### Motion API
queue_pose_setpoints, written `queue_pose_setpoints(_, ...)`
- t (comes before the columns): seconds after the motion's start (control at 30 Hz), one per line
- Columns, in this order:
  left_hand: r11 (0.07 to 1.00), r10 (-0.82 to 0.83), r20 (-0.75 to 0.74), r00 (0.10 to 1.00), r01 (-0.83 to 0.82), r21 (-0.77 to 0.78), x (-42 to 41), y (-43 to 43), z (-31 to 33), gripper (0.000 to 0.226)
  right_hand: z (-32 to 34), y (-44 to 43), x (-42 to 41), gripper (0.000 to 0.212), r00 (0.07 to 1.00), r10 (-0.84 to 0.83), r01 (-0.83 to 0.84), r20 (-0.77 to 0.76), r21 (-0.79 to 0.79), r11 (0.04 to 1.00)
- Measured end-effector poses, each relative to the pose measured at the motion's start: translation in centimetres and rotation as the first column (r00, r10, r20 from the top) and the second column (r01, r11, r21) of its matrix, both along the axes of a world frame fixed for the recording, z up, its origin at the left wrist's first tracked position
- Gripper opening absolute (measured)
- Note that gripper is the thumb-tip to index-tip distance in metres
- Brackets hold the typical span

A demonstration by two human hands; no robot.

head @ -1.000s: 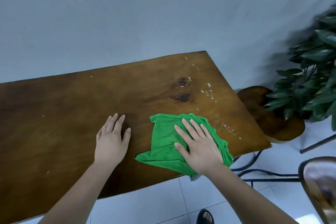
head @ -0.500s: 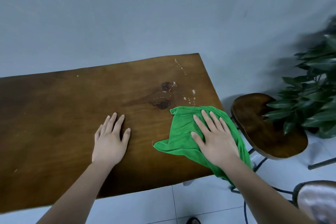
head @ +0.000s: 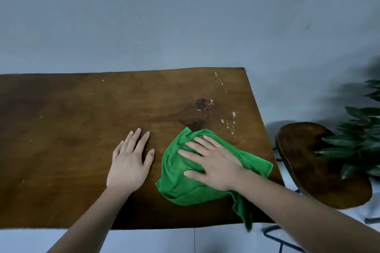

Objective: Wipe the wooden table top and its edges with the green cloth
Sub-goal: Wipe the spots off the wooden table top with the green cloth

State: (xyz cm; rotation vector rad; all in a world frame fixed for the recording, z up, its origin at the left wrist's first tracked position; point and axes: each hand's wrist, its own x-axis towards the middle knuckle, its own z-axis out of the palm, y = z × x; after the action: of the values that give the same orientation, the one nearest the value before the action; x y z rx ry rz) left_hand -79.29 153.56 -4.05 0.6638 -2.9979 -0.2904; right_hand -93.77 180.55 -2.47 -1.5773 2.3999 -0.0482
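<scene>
Since half a second ago, our right hand (head: 213,162) has slid the cloth (head: 176,187) leftward, off the right edge and back toward the dark knot (head: 195,123) in the wood. We see that hand lying flat on the cloth, fingers straight and spread, pressing it down rather than clutching it. Our left hand (head: 131,162) rests flat on the bare table (head: 72,109) just beside the cloth, fingers straight, holding nothing. The cloth sits bunched on the table's near right part, one tail hanging over the near edge below our right wrist. White specks (head: 230,123) remain on the wood, and they lie beyond our right fingertips and to their right, in a loose trail running away toward the far right corner. We judge the next stroke should push away and rightward along that trail, and our right hand, already on the cloth, is much the nearer one. A stool (head: 308,160) stands just past the table's right edge, with a plant (head: 359,139) leaning over it.
</scene>
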Motion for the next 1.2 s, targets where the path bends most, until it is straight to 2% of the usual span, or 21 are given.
queue_pose_setpoints(0.13, 1.0, 0.017, 0.046, 0.999, -0.017, 0.003, -0.3, -0.3, 0.0, 0.074, 0.4, 0.6, -10.8, 0.082, 0.979, -0.201, 0.202, -0.038, 0.006, 0.979)
queue_pose_setpoints(0.3, 1.0, 0.008, 0.01, 1.0, -0.008, -0.013, -0.1, -0.3, -0.5, 0.076, 0.0, 1.8, -22.5, 0.092, 0.87, -0.489, 0.489, -0.067, -0.028, 0.872)
queue_pose_setpoints(0.43, 1.0, 0.009, 0.012, 1.0, -0.009, -0.015, -0.2, -0.3, -0.6, 0.075, -0.6, 1.0, -26.4, 0.081, 0.752, -0.659, 0.659, 0.009, -0.048, 0.751)
queue_pose_setpoints(0.53, 1.0, 0.012, 0.025, 1.0, -0.012, -0.011, -0.3, -0.3, -0.5, 0.076, -0.9, -0.6, -26.1, 0.079, 0.699, -0.715, 0.714, -0.011, -0.054, 0.698)
queue_pose_setpoints(0.63, 1.0, 0.012, 0.032, 0.999, -0.012, -0.007, -0.4, -0.3, -0.5, 0.077, -0.6, -2.1, -22.6, 0.082, 0.775, -0.628, 0.627, -0.071, -0.044, 0.778)
queue_pose_setpoints(0.73, 1.0, 0.019, 0.037, 0.999, -0.019, 0.003, -0.5, -0.3, -0.6, 0.079, -0.1, -4.0, -16.1, 0.082, 0.896, -0.431, 0.432, -0.103, -0.019, 0.902)
queue_pose_setpoints(0.87, 1.0, 0.012, 0.033, 0.999, -0.013, 0.019, -0.4, -0.4, -0.5, 0.077, -0.2, -5.4, -6.7, 0.079, 0.984, -0.162, 0.164, -0.072, 0.026, 0.986)
queue_pose_setpoints(0.97, 0.999, 0.009, 0.025, 1.0, -0.01, 0.03, -0.3, -0.5, -0.5, 0.074, -0.3, -4.5, -1.8, 0.075, 0.997, 0.063, -0.063, -0.042, 0.016, 0.998)
queue_pose_setpoints(1.03, 1.0, 0.011, 0.023, 1.0, -0.011, 0.027, -0.3, -0.5, -0.6, 0.072, -0.2, -3.9, -1.3, 0.074, 0.984, 0.174, -0.174, -0.038, -0.01, 0.985)
queue_pose_setpoints(1.13, 1.0, 0.009, 0.013, 1.0, -0.009, 0.022, -0.3, -0.6, -0.7, 0.071, 0.2, -5.0, -4.1, 0.074, 0.965, 0.261, -0.26, -0.02, 0.011, 0.965)
queue_pose_setpoints(1.2, 1.0, 0.007, 0.012, 1.0, -0.007, 0.017, -0.3, -0.6, -0.8, 0.071, 0.4, -6.9, -7.0, 0.075, 0.968, 0.249, -0.248, -0.026, 0.037, 0.968)
